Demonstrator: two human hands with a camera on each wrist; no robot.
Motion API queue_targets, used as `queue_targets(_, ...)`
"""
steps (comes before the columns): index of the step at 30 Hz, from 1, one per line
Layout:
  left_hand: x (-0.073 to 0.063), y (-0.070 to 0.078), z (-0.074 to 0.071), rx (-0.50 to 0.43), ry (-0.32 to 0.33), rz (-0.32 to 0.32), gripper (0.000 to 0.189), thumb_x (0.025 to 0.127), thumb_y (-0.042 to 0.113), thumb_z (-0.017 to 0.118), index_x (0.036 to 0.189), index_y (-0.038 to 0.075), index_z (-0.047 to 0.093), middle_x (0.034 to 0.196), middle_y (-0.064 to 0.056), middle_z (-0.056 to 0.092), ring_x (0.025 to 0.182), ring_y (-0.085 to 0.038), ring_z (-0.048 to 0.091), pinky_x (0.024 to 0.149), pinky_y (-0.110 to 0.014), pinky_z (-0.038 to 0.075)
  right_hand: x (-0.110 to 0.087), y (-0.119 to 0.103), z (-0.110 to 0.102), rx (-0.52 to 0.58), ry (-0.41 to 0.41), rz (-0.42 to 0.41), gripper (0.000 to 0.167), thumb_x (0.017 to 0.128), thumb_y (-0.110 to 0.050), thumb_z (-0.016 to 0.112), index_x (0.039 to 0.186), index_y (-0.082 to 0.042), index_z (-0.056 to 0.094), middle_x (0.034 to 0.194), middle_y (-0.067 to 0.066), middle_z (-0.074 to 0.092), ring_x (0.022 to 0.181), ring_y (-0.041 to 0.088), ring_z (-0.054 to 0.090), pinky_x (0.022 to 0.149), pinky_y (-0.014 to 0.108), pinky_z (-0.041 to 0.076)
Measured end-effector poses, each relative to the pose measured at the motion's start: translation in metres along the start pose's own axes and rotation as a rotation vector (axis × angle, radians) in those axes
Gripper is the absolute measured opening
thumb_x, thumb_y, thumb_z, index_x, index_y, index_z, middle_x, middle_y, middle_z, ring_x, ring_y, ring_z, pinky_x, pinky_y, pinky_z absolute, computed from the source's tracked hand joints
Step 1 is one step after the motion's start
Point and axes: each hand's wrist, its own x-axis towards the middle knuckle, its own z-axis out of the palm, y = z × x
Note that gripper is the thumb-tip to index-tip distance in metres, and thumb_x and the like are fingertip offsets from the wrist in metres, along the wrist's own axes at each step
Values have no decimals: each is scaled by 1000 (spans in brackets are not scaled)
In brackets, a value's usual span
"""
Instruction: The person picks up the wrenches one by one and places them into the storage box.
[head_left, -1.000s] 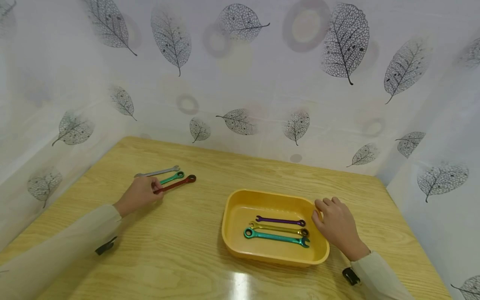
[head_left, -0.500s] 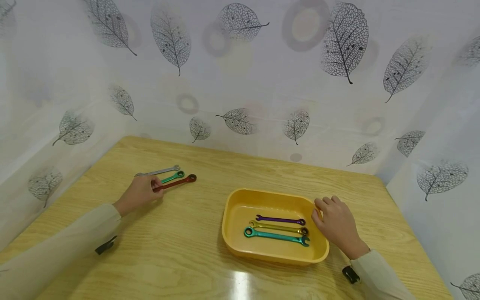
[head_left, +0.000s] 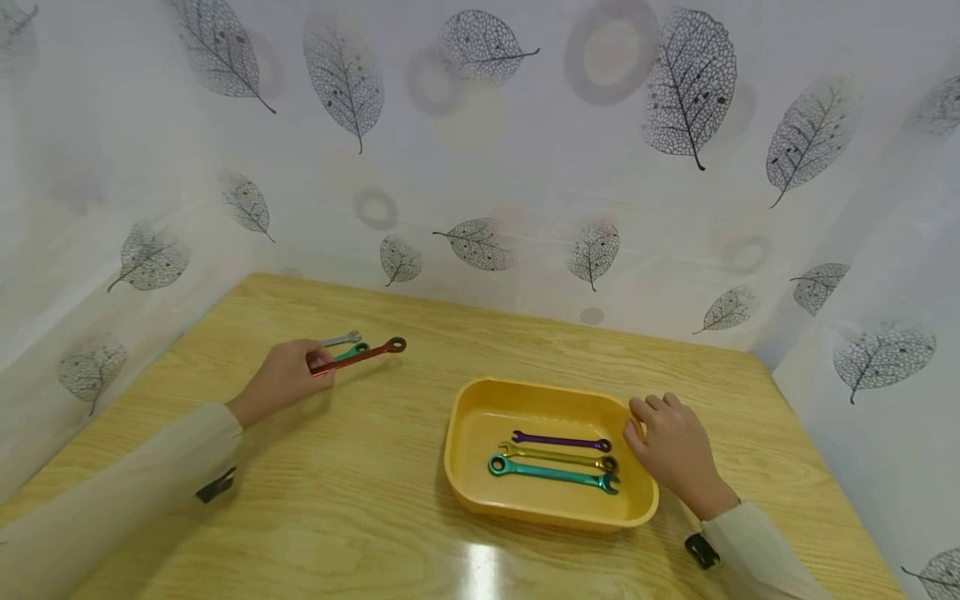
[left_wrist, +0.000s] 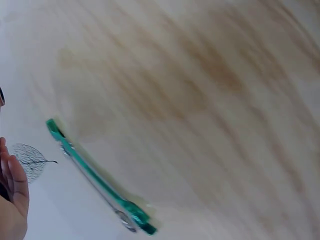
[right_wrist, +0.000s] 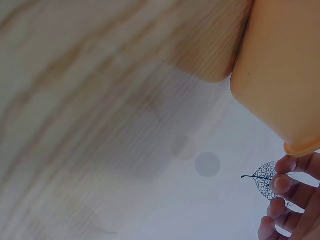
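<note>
I see left hand (head_left: 281, 381) pinching ring-ended, glossy red wrench (head_left: 367, 353) over wood-grain bench (head_left: 360, 492), near silver wrench (head_left: 342, 339) and green wrench (left_wrist: 96, 172); right hand (head_left: 675, 447) grips smooth, round-cornered yellow tray (head_left: 540, 518) holding purple wrench (head_left: 561, 439), gold wrench (head_left: 551, 455), teal wrench (head_left: 551, 474).

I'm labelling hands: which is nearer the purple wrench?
Right hand, at the tray rim, right of the purple wrench; the left hand, holding the red wrench, is farther off leftward.

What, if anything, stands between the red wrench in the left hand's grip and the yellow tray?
Nothing visible: only tabletop lies between the red wrench and the yellow tray, whose raised rim would need clearing. The silver wrench and green wrench lie beyond, off that line.
</note>
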Motion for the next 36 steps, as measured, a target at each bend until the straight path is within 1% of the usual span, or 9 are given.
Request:
queue_targets(3, 2, 9, -1, -9, -6, 22, 11, 74, 8, 65, 85, 2, 66, 75, -6, 63, 64, -12, 49, 57, -23, 42, 0, 0, 0, 3, 1, 1, 16, 76, -11, 65, 70, -12, 50, 58, -3, 37, 56, 13, 25, 54, 26, 25)
queue_targets(7, 5, 21, 0, -39, -10, 58, 11, 76, 6, 65, 86, 3, 66, 76, -6, 63, 64, -11, 50, 57, -22, 43, 0, -1, 0, 5, -1, 5, 17, 77, -11, 65, 69, -12, 49, 58, -3, 35, 56, 13, 24, 54, 26, 24)
queue_targets(11, 9, 38, 1, -85, -26, 68, 9, 78, 5, 67, 87, 4, 67, 77, -5, 64, 65, -11, 52, 57, -22, 45, 0, -1, 0, 2, -3, 8, 17, 77, -11, 65, 69, -12, 50, 58, -3, 35, 56, 12, 24, 54, 25, 23)
queue_targets(14, 11, 52, 2, -115, -31, 88, 8, 77, 4, 68, 86, 4, 66, 76, -5, 64, 65, -11, 53, 57, -22, 47, 0, -2, -1, 1, -2, 8, 17, 76, -11, 65, 69, -12, 50, 58, -3, 36, 56, 12, 25, 54, 25, 23)
queue_targets(18, 12, 69, 4, -136, -20, 135, 8, 75, 3, 69, 83, 5, 66, 74, -4, 63, 63, -9, 53, 55, -21, 47, 0, -2, -1, 3, -5, 11, 17, 77, -11, 65, 69, -12, 50, 58, -3, 36, 56, 13, 25, 54, 25, 24)
queue_targets(22, 12, 83, 8, -145, -25, 174, 9, 74, 4, 71, 82, 7, 66, 73, -2, 62, 63, -7, 52, 55, -20, 47, -1, -2, -1, 4, -7, 14, 16, 77, -11, 65, 70, -12, 50, 58, -3, 37, 56, 12, 25, 54, 25, 25)
queue_targets(29, 10, 108, 13, -179, -44, 284, 10, 74, 5, 71, 82, 10, 65, 74, 1, 62, 63, -6, 52, 56, -20, 48, -1, -2, 0, 3, 7, 2, 17, 76, -10, 65, 69, -12, 50, 58, -3, 36, 56, 12, 25, 53, 25, 25)
queue_targets(32, 11, 117, 17, -192, -60, 311, 11, 74, 6, 71, 81, 11, 64, 74, 3, 61, 63, -5, 51, 57, -20, 47, -1, -1, 0, 2, 8, 2, 16, 76, -11, 65, 70, -12, 50, 58, -3, 36, 56, 12, 24, 53, 25, 24)
queue_targets(36, 14, 128, 23, -223, -116, 316, 11, 72, 6, 70, 80, 12, 65, 73, 4, 60, 63, -6, 51, 57, -20, 48, -1, -1, 0, 2, -2, 10, 16, 76, -11, 65, 70, -12, 51, 58, -3, 36, 56, 12, 24, 53, 24, 23)
